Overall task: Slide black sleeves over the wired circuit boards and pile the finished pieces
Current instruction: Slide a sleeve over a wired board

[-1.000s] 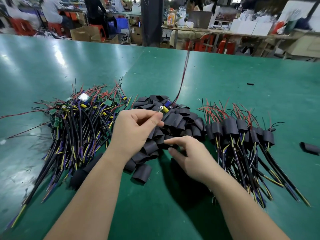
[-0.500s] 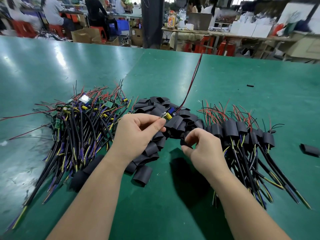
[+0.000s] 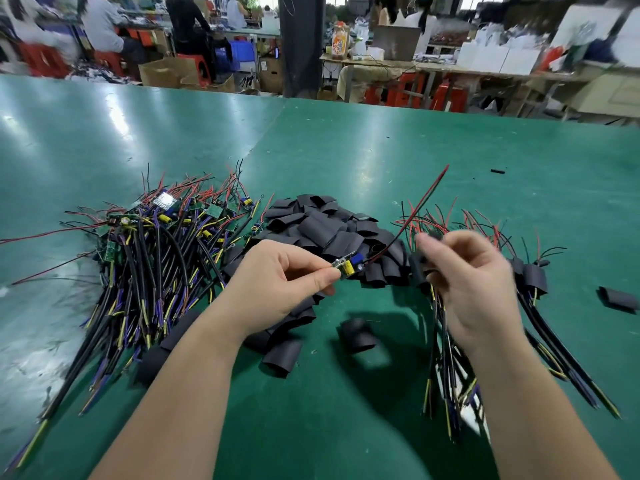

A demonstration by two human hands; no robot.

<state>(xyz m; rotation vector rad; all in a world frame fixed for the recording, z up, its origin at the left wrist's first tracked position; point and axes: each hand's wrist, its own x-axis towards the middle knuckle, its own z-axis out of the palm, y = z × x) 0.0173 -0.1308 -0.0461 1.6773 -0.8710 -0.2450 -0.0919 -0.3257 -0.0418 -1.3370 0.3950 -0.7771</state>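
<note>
Head camera: we see the left hand [image 3: 277,285] over the near edge of the heap of black sleeves [image 3: 322,230], thumb and forefinger pinching a small circuit board [image 3: 348,266] with a yellow capacitor. Its red and black wires [image 3: 415,209] run up and to the right, above the table. Half a second ago those wires stood steeper, reaching toward the far side of the green table [image 3: 346,150]; now they lean lower and more rightward. The left hand itself has barely shifted.

The right hand [image 3: 474,282] has changed most. Earlier it was down at the right edge of the sleeve heap, fingertips picking among the sleeves. Now it is lifted and further right, in front of the pile of finished pieces [image 3: 530,271]. It is smeared by motion. Its fingers are curled and a dark shape sits by them, but we cannot tell whether they grip a sleeve.

Between the forearms a single loose sleeve [image 3: 356,336], also blurred, shows near the table, in a spot that was bare green before. Another sleeve [image 3: 282,356] lies just left of it, where it lay earlier.

The pile of bare wired boards [image 3: 156,244] on the left looks unchanged, as does the stray sleeve [image 3: 620,299] far right.
</note>
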